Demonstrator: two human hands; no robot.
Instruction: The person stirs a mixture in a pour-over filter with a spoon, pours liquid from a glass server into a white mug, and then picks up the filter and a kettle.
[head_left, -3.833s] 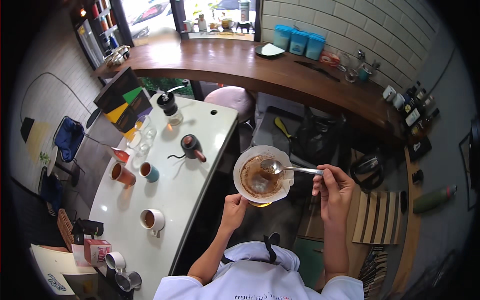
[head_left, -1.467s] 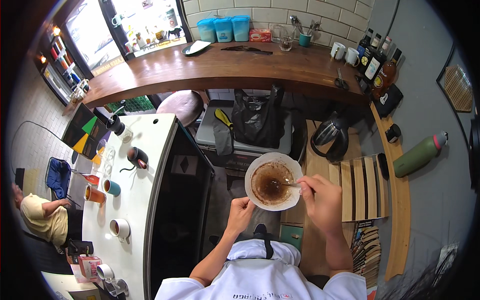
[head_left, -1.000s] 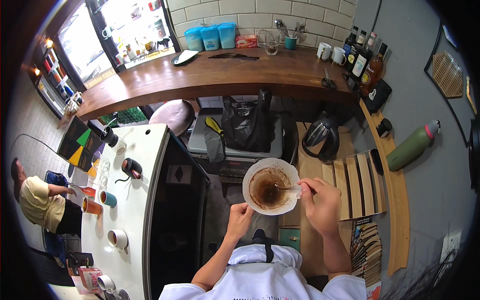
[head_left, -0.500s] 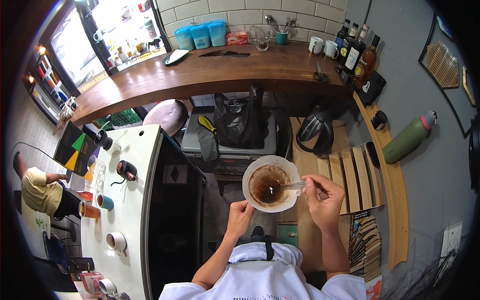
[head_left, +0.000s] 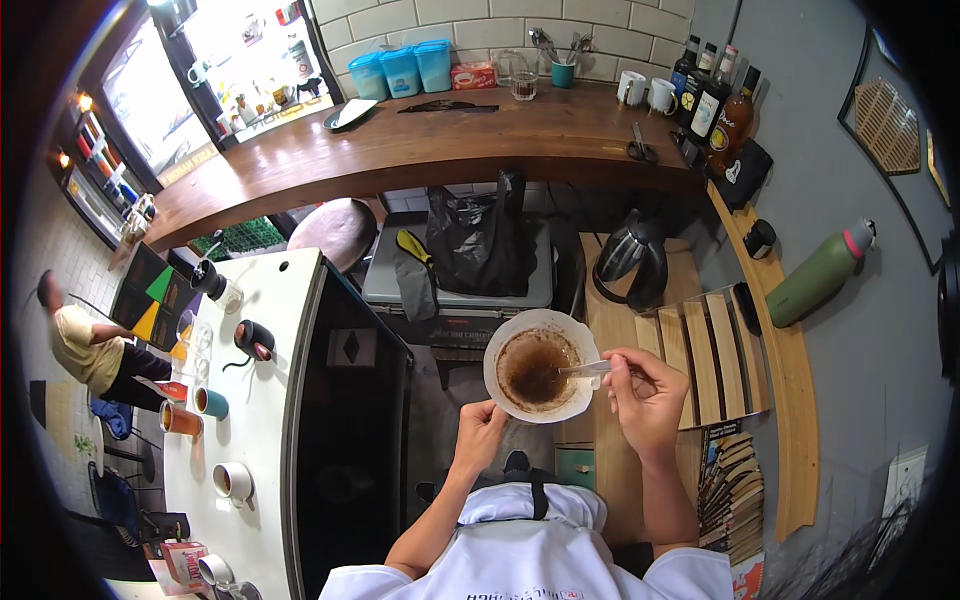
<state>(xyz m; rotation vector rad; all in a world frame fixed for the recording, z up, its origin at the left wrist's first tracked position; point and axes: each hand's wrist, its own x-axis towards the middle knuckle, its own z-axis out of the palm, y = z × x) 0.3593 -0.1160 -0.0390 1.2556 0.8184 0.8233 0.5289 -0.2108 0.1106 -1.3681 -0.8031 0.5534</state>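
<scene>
While the left hand (head_left: pixel 482 436) grips a paper coffee filter (head_left: pixel 495 372) at center frame and the right hand (head_left: pixel 647 405) pinches a spoon (head_left: pixel 588 369) in its slurry (head_left: pixel 533 372), hard stirring could tear the paper.

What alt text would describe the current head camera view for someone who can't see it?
A person's left hand holds a white paper filter of dark brown liquid while the right hand holds a spoon in it. A white table with cups stands to the left; a brown wooden counter with bottles runs across the back.
</scene>
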